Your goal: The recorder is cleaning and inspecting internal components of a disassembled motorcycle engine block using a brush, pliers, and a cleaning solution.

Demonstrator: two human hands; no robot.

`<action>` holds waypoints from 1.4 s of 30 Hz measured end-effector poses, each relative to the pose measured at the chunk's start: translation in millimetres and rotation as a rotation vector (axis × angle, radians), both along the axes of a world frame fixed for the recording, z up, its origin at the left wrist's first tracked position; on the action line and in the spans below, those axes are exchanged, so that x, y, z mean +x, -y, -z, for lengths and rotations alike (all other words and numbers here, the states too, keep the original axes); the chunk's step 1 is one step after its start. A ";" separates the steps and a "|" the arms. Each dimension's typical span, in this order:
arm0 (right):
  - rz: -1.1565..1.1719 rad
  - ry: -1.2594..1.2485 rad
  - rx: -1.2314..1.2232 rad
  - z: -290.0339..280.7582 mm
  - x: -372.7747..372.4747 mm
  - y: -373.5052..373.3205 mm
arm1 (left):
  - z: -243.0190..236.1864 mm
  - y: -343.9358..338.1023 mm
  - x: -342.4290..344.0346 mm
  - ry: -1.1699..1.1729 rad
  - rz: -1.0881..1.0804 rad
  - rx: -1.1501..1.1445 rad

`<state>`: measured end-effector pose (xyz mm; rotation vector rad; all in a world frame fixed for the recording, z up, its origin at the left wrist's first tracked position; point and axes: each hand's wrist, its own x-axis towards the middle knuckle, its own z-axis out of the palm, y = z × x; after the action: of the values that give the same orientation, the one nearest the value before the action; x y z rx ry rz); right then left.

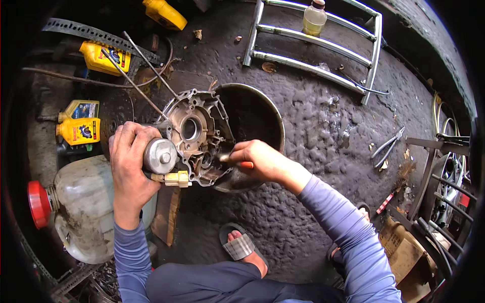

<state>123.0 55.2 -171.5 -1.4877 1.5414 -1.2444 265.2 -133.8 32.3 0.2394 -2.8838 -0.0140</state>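
Observation:
A dirty metal engine case (199,108) with long studs at its upper left is over a round metal basin (252,106). My left hand (131,166) grips the case's left side at a silver cylindrical motor housing (160,155), which has a cream connector (177,179) below it. My right hand (260,161) is closed on an orange-handled tool (246,164) at the lower right inside of the case; a pale tip shows by my fingers, too small to tell what it is.
Yellow oil jugs (81,131) and a large translucent container (83,207) stand at the left. A chrome rack (313,43) with a bottle (314,20) lies at the back. Pliers (388,146), cardboard (404,257) and metal parts are at the right. My sandaled foot (242,247) is below the basin.

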 end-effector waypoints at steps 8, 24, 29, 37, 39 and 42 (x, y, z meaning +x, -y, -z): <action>-0.062 -0.225 -0.120 0.5 -2.6 7.7 | 1.0 0.9 -0.7 -0.009 0.010 0.030; -0.006 -0.094 -0.068 5.6 -6.9 6.6 | -0.6 -0.4 -5.6 -0.004 0.080 0.014; -0.169 0.258 -0.109 -6.3 -5.5 15.8 | -3.7 -3.4 -5.2 0.001 0.089 0.014; -0.171 0.230 0.031 -27.8 -3.4 27.5 | -8.4 -10.6 -3.6 0.052 0.071 0.003; -0.164 0.254 0.010 -30.9 -4.4 29.9 | -7.0 -11.1 -4.1 0.038 0.067 0.000; -0.076 0.253 0.213 -32.8 -11.1 28.1 | -5.8 -10.5 -4.8 0.020 0.068 0.007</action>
<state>111.9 27.1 -138.7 -1.1926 1.3886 -1.1376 260.5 -123.3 38.1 0.1436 -2.9110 -0.0346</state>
